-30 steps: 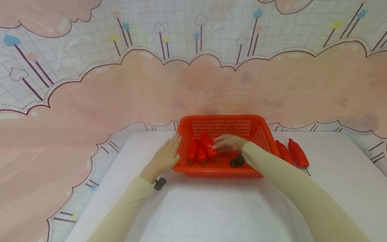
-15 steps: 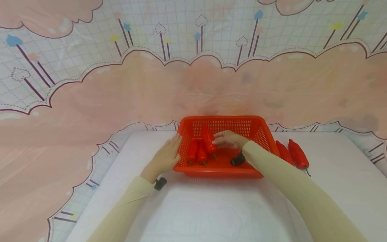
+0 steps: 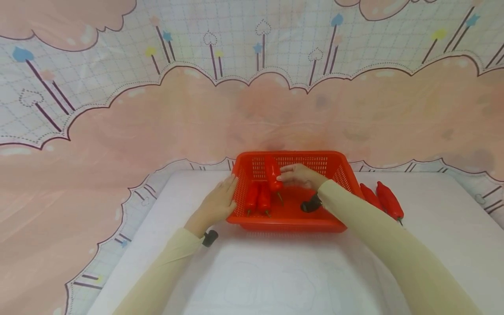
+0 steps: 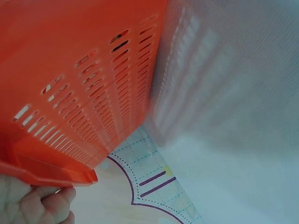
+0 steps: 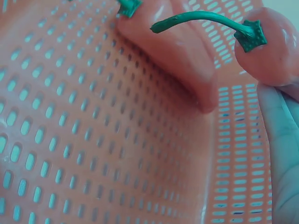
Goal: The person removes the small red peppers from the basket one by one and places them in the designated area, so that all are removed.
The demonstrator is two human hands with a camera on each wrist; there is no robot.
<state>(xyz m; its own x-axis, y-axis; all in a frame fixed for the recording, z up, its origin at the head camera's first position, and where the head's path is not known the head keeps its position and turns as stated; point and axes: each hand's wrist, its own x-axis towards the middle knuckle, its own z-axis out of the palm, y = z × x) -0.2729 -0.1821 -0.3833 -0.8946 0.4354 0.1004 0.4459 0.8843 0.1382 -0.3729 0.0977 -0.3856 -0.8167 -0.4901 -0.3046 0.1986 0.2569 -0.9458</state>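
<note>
Cartoon-printed fabric, peach clouds edged in dark purple, hangs behind a white-covered table. Near the table's far edge sits a red-orange plastic basket with slotted walls. A person in pale sleeves reaches toward it with both bare hands.

Inside the basket, toward its back left, the right hand pinches a glossy red pepper between thumb and fingers. The pepper tilts, stem end lower and toward the person, and appears to be held above the basket floor. From the right wrist, its curved green stem shows clearly, with the fingers at its side.

Two more red peppers lie side by side on the basket's left floor, stems toward the person. A further pair of peppers rests on the table just right of the basket, partly behind the right sleeve.

The left hand touches the basket's left rim, fingers extended rather than clenched.

Likely risks: the smooth skin could slip from that one-sided pinch, dropping the pepper onto the two below. Its stem might snag the slotted wall, and a bump from the right forearm could slide the basket if the left hand's light contact gives way.
</note>
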